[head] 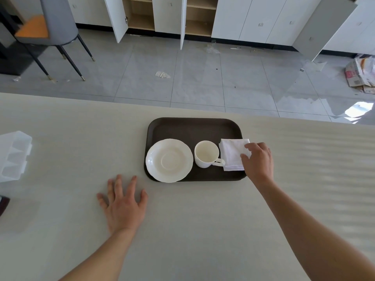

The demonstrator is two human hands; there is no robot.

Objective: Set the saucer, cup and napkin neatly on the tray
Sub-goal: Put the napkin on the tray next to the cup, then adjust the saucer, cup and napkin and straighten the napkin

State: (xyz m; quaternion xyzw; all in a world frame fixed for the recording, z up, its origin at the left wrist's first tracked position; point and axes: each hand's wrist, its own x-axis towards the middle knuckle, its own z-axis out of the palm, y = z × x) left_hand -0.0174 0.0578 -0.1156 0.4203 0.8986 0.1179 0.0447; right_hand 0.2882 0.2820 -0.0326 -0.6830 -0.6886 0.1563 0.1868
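Observation:
A dark brown tray [192, 127] lies on the pale table. On its left part sits a white saucer [169, 160] with a scalloped rim. A white cup [207, 154] stands upright to the right of the saucer, apart from it, handle pointing right. A folded white napkin [232, 152] lies at the tray's right edge, slightly over the rim. My right hand [258, 161] rests on the napkin's right side, thumb and fingers pinching its edge. My left hand [123, 201] lies flat on the table, fingers spread, in front of the tray's left corner.
A clear plastic container [14, 155] sits at the table's left edge. The table's far edge [121, 101] runs just behind the tray. Beyond it are a tiled floor, a grey chair [52, 23] and open white cabinets.

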